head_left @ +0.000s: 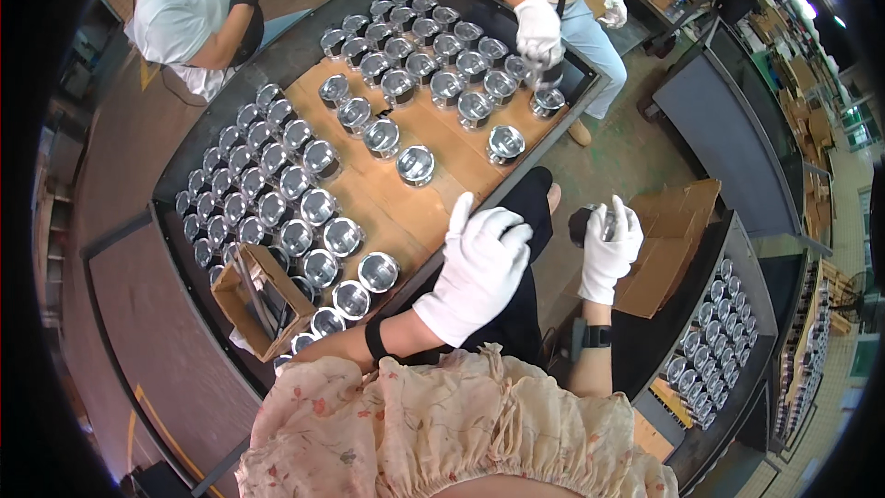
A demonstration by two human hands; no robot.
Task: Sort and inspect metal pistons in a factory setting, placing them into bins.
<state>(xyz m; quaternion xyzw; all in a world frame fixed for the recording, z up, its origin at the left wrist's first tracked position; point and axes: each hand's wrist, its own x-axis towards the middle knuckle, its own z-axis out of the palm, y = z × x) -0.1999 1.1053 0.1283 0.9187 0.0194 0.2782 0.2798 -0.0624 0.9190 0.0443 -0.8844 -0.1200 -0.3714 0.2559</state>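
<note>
Right grip [612, 244] closed round one dark piston [580, 226] at its left; blurred, half hidden, so hold hard to judge. Left grip [481, 267] loosely half open, fingers curled, nothing seen in it.

Piston likely dense, rigid, slick; bright top probably scratches. Best held round sides.

More pistons [417, 166] on desk [558, 132], ahead and left of left grip. In way: box [263, 300] left of left grip, cardboard [671, 240] just right of right grip, co-worker's hand [539, 32] beyond both grips.
</note>
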